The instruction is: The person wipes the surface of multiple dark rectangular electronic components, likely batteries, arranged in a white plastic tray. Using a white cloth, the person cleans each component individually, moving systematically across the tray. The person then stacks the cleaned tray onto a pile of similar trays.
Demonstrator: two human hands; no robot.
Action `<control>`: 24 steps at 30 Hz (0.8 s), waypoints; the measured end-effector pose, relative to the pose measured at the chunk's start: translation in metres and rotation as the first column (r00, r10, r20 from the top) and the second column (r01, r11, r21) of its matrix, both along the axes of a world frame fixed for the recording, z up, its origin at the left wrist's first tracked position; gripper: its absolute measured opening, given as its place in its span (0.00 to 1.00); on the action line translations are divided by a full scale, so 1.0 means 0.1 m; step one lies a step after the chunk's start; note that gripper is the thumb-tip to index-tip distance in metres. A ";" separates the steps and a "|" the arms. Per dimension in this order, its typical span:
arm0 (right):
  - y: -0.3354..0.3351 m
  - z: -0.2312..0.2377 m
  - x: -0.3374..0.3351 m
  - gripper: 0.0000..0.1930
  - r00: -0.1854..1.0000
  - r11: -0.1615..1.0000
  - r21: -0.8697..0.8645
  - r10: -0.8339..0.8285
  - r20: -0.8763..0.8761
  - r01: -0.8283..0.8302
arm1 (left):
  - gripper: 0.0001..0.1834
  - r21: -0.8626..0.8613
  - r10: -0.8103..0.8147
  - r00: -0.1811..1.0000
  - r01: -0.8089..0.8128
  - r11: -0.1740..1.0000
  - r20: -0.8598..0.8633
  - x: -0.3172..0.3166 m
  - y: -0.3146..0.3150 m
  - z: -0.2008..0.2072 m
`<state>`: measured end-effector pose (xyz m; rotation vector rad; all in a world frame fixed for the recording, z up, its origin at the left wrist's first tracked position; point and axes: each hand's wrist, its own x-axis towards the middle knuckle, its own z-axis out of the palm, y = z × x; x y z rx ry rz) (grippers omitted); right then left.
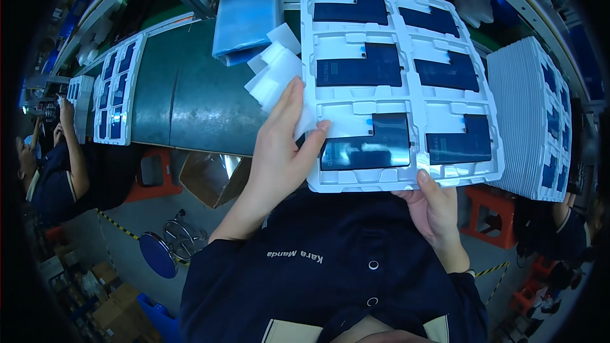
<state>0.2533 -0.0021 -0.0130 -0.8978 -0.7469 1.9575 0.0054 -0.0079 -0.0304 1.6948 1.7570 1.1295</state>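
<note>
Holding up a white tray (pixel 412 86) right of centre in the frame, with six flat dark pieces (pixel 365 154) set in two columns of three, one to each pocket. Gripping the lower rim with the right hand (pixel 438 206), at the bottom of the tray, thumb on top and fingers going underneath, partly hidden. Touching the left rim with the thumb of the left hand (pixel 283 136), just left of centre, other fingers bent over a bunch of loose white sheets (pixel 275 73) beside the tray; cannot tell from this angle if closed tightly on the sheets or just resting against them. Just above the sheets, toward the top of the frame, over a green surface (pixel 197 89): a bundle of bluish plastic bags (pixel 248 19). At the right, just beside the held tray: a tall stack of trays (pixel 516 117), with more dark pieces showing on its outer face. At the left, by the end of the surface: another filled tray (pixel 136 82), and beyond it a co-worker (pixel 51 187) with raised hands. Lower, left of centre: an open cardboard box (pixel 206 181), an orange stool (pixel 154 176) and a round blue stool (pixel 159 255). Filling the lower middle: a dark shirt (pixel 343 241) with a pale collar.
</note>
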 end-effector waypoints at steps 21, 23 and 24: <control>0.19 0.18 -0.51 0.16 0.967 0.863 0.478 0.043 0.250 -0.162 | 0.33 0.252 -0.249 -0.046 0.120 0.960 0.968 0.10 0.00 0.24; 0.26 0.11 -0.72 0.17 0.956 0.856 0.489 0.016 0.293 -0.164 | 0.33 0.087 -0.090 0.052 0.050 0.995 0.995 0.27 0.03 0.36; 0.28 0.06 -0.79 0.17 0.953 0.859 0.483 0.020 0.301 -0.171 | 0.32 0.092 -0.094 0.056 0.046 0.995 0.994 0.30 0.02 0.34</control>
